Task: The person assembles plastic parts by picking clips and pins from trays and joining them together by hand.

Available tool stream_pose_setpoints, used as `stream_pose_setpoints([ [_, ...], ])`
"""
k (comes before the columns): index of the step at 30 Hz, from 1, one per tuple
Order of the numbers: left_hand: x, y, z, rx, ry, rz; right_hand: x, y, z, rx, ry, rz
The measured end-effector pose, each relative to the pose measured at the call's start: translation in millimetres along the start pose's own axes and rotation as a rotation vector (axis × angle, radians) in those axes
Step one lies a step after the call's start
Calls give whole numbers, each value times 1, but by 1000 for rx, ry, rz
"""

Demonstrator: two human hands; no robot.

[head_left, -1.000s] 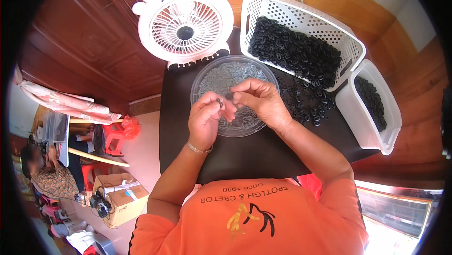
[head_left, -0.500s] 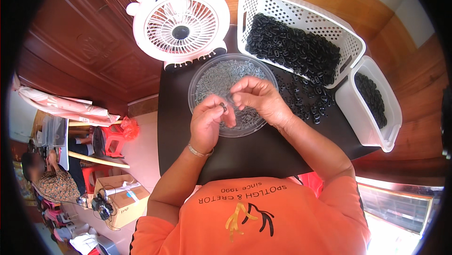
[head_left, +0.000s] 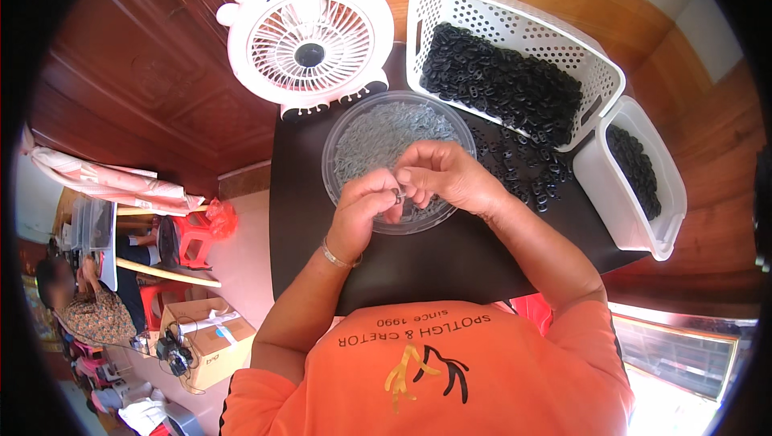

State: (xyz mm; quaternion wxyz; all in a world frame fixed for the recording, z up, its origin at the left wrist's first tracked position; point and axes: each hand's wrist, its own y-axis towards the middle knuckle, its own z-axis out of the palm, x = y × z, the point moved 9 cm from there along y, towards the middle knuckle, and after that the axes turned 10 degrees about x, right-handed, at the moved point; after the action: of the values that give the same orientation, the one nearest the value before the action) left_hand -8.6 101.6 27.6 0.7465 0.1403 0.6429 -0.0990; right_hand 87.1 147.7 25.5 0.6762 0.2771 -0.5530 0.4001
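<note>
My left hand (head_left: 363, 204) pinches a small dark piece (head_left: 397, 194) that looks like the black oval links nearby. Against it come the fingertips of my right hand (head_left: 450, 177), also closed in a pinch; whatever they hold is too small to make out. Both hands meet above the near part of a round clear tub (head_left: 327, 150), which holds a mass of small grey screw-like pieces (head_left: 386, 132). Loose black links (head_left: 527, 169) lie scattered on the dark table just right of the tub.
A white perforated basket (head_left: 599, 62) of black links stands at the back right, beside a smaller white bin (head_left: 591, 174) with more. Behind the tub is a pink animal-shaped fan (head_left: 310, 55). Farther left, a person (head_left: 96, 303) sits near a cardboard box (head_left: 209, 343).
My right hand has come down and toward me, so its fingertips now meet the piece in my left hand. The left hand has shifted slightly right.
</note>
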Motion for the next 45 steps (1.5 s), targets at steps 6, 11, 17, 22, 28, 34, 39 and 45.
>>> stream_pose_setpoints([
  [6, 2, 0, 1, -1, 22, 4, 2, -2, -1, 40, -64, 74],
  [11, 2, 0, -5, -88, -43, 45, -1, 1, -10, -33, 4, -15],
  [17, 11, -3, -23, -274, -128, 46, -1, 2, -20, -181, 198, -136],
  [22, 13, -6, -24, -295, -58, 49, -4, 2, -14, -212, 233, -146],
  [28, 9, -9, -21, -318, 2, 24, -1, 2, -12, -210, 208, -192],
  [34, 9, -9, -23, -336, 15, 26, 3, 0, -10, -205, 108, -217],
  [39, 6, -9, -21, -315, 80, 53, 6, -2, -7, -231, 17, -244],
  [45, 3, -10, -19, -332, 112, 40, 13, -5, -2, -273, -120, -225],
])
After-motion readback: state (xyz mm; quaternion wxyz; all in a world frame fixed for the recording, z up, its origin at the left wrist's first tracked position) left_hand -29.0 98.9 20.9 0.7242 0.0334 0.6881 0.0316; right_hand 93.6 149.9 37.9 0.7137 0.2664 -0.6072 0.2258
